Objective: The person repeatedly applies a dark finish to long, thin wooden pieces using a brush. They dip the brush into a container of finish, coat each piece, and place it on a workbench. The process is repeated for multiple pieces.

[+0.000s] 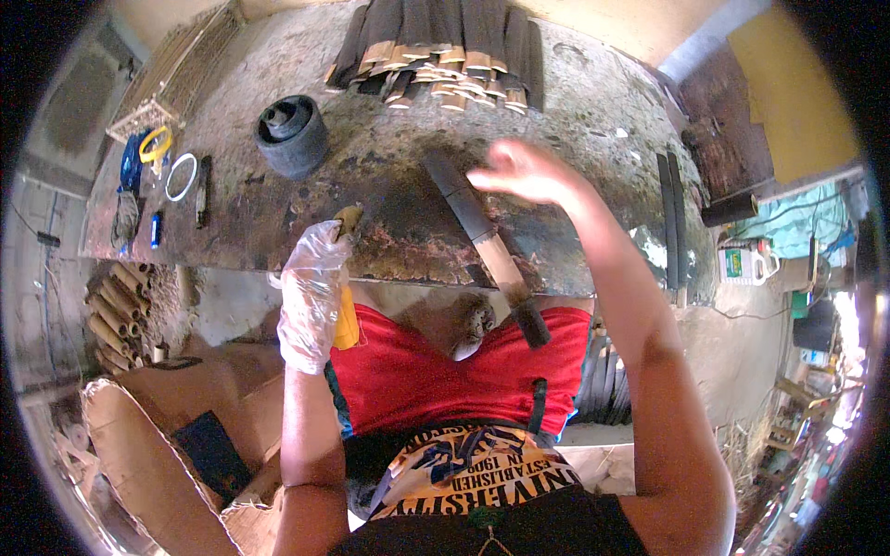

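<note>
My left hand (313, 283) wears a clear plastic glove. Its fingers are closed around a small brownish wad, perhaps cloth or sponge (349, 221), that sticks out at the top. A yellow piece (348, 320) shows just below that hand; whether the hand grips it cannot be told. My bare right hand (524, 173), blurred, hovers over the table with thumb and fingers apart. Beside it a stick (496, 259), blackened at both ends and pale wood between, lies slanted across the table's near edge, its lower end over my red shorts.
The stained table (389, 176) bears a black round container (292, 137) and a pile of blackened sticks (445, 56) at the back. Two dark strips (670, 222) lie right. Rings, a yellow one (156, 145) among them, lie left. A cardboard box (139, 454) stands lower left.
</note>
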Demonstrator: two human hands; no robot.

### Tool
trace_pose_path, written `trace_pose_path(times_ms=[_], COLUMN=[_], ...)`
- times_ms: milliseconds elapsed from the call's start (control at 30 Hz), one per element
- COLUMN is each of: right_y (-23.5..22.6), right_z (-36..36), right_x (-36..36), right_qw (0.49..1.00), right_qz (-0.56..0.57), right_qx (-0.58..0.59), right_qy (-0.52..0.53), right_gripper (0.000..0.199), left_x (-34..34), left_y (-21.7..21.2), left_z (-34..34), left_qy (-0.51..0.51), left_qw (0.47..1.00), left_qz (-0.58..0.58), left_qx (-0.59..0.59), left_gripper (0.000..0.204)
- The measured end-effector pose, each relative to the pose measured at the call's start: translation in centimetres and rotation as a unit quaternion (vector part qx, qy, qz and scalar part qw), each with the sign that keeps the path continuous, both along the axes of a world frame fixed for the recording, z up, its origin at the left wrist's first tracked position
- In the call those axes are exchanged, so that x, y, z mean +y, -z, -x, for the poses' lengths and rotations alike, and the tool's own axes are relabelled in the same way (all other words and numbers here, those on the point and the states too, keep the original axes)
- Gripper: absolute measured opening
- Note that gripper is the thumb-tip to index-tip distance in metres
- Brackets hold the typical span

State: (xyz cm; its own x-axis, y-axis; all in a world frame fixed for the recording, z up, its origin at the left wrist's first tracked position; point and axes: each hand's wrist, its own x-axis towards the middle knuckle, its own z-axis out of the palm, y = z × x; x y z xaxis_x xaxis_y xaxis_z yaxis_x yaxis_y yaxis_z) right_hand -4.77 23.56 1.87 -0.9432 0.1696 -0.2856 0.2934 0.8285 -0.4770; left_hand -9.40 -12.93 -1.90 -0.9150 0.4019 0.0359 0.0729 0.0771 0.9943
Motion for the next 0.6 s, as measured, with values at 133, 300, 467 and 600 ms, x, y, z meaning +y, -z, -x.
trace_pose_path(times_ms=[133, 300, 467, 600], right_y=[2.2, 5.0, 4.4, 4.2], right_z=[-11.3, -14.6, -15.9, -19.1], right_x=[-4.3, -7.7, -8.4, -9.6], right_qw=[0.999, 0.994, 0.995, 0.903], right_qz=[-0.040, -0.062, -0.061, 0.399], right_qx=[0.028, 0.043, 0.065, -0.020], right_qy=[0.010, 0.073, 0.039, 0.161], right_gripper=[0.072, 0.062, 0.050, 0.035], left_x=[-0.9, 0.9, 2.8, 1.7], left_y=[0.9, 2.0, 2.5, 2.7], left_z=[0.3, -0.2, -1.2, -1.6], left_qy=[0.030, 0.116, 0.137, 0.119], left_qw=[0.997, 0.843, 0.923, 0.848], left_qz=[-0.062, -0.392, -0.254, -0.355], left_qx=[-0.046, -0.349, -0.255, -0.376], left_gripper=[0.026, 0.033, 0.036, 0.033])
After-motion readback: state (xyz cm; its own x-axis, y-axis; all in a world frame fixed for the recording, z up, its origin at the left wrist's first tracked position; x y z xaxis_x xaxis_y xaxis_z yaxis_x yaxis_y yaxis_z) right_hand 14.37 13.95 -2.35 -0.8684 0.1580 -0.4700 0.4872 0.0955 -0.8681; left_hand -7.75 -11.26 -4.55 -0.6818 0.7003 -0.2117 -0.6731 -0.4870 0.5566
